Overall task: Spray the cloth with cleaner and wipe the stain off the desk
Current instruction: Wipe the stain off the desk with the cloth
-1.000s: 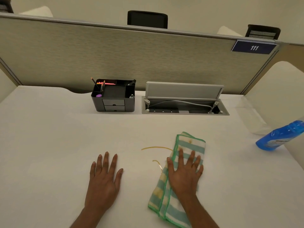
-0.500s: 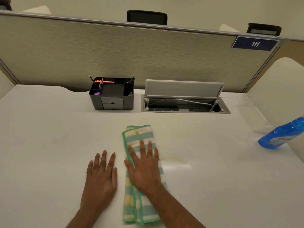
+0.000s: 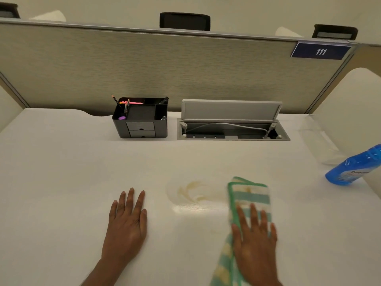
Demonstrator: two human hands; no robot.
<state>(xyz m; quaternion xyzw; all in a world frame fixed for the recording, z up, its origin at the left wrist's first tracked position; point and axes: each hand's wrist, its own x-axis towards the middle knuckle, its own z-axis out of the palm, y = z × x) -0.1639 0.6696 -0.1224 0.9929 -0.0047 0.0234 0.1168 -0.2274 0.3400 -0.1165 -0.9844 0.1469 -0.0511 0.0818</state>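
A folded cloth with green, teal and yellow stripes lies on the white desk at the lower right. My right hand presses flat on it, fingers spread. Left of the cloth a smeared yellowish stain and a wet sheen show on the desk. My left hand rests flat on the desk, palm down, holding nothing. A blue cleaner bottle stands tilted in view at the right edge, away from both hands.
A black desk organiser with pens stands at the back. Beside it an open cable hatch is sunk into the desk. A grey partition closes the far side. A clear plastic tray sits at the back right.
My right hand has swept the cloth left over the stain and then back to the right. The yellow lines are now a faint smear with a wet patch. The left hand stayed put.
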